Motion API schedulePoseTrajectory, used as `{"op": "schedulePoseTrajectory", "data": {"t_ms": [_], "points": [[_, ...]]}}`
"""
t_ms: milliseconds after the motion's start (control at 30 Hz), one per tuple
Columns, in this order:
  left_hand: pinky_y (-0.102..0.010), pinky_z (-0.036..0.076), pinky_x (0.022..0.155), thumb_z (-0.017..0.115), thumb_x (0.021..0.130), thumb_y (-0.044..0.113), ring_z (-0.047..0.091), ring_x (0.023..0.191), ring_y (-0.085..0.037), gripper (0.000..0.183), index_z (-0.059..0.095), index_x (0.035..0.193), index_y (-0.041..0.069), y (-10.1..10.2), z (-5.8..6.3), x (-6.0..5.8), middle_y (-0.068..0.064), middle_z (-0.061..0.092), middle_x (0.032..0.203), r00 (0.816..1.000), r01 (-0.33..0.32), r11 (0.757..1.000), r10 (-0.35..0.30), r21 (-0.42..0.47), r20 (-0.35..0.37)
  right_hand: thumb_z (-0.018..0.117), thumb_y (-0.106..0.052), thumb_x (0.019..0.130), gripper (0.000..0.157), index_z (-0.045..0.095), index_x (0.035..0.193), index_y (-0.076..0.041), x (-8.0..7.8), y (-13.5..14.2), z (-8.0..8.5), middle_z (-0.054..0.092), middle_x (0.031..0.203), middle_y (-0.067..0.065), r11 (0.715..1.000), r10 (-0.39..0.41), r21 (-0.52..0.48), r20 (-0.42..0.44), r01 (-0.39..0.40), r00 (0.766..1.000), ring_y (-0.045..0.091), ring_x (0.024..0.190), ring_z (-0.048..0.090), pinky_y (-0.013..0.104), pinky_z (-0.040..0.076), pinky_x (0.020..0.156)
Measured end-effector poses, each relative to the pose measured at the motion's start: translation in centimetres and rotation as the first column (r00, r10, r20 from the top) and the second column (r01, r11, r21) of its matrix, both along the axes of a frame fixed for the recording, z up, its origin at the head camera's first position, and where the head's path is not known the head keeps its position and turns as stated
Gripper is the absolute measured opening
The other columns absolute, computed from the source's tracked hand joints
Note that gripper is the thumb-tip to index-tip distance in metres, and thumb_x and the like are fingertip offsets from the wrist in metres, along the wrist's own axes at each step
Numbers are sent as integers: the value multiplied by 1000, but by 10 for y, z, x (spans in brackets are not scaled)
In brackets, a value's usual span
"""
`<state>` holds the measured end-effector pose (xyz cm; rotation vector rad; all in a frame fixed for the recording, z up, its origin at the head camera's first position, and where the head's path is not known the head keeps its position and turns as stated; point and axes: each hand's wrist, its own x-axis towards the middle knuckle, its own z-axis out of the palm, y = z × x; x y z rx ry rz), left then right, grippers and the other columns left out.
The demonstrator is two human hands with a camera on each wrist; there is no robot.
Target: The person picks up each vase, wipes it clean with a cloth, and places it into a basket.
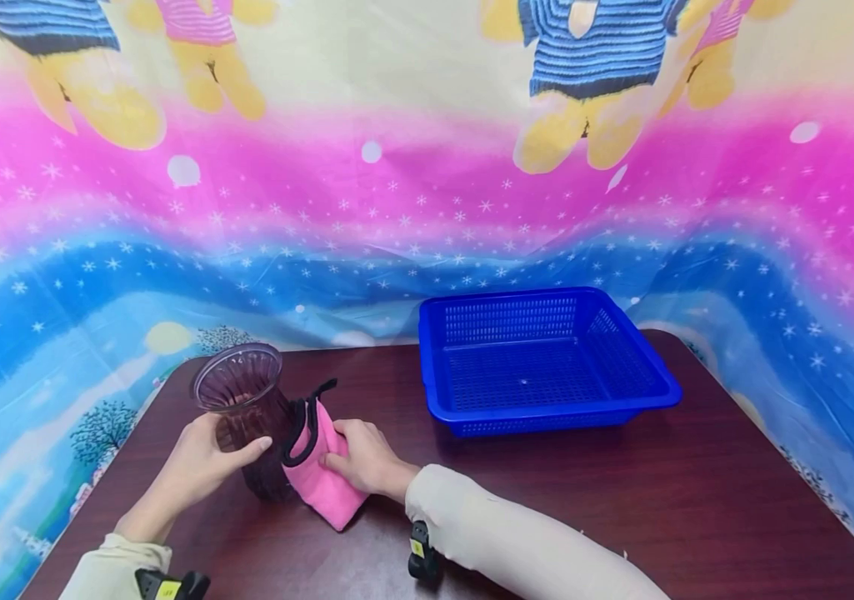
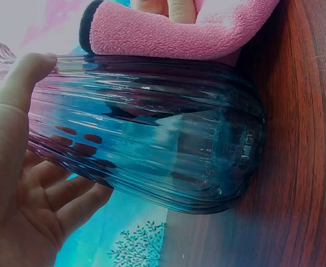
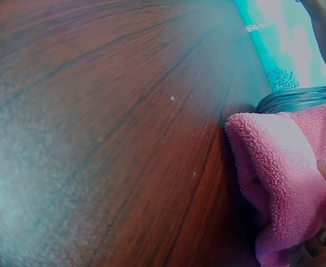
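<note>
A purple-tinted ribbed glass vase (image 1: 254,417) with a flared rim stands on the left part of the table. My left hand (image 1: 197,462) grips it around the neck, thumb on the near side and fingers behind, as the left wrist view shows through the glass (image 2: 152,133). In my right hand (image 1: 370,457) is a folded pink cloth (image 1: 329,487) with black edging and a small black loop. The cloth lies against the right side of the vase; its fluffy folds (image 3: 280,172) fill the right of the right wrist view, where part of that hand is cut off.
A blue plastic basket (image 1: 550,421) with perforated walls stands at the back right of the dark wood table (image 1: 576,508). Behind the table hangs a printed cloth backdrop (image 1: 367,208). Black wrist cameras sit on both sleeves (image 1: 501,525).
</note>
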<state>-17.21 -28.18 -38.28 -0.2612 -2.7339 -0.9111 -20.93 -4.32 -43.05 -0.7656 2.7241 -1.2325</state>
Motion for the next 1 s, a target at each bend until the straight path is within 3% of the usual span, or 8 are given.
{"op": "schedulePoseTrajectory", "data": {"t_ms": [500, 1000], "points": [[-37, 54, 78, 81, 84, 29, 70, 99, -35, 50, 65, 121, -1, 0, 0, 0, -21, 74, 107, 1000, 9, 1000, -9, 6, -6, 76, -19, 88, 24, 71, 109, -8, -1, 1, -5, 65, 81, -4, 1000, 3, 31, -14, -2, 1000, 3, 72, 51, 17, 43, 64], [-33, 55, 79, 80, 85, 27, 70, 102, -35, 52, 62, 124, -2, 1, -1, 0, -23, 73, 111, 1000, 7, 1000, -7, 15, -3, 76, -19, 87, 19, 70, 102, -10, 2, 3, -4, 60, 75, -6, 999, -5, 45, -20, 6, 1000, 3, 68, 50, 17, 41, 60]]}}
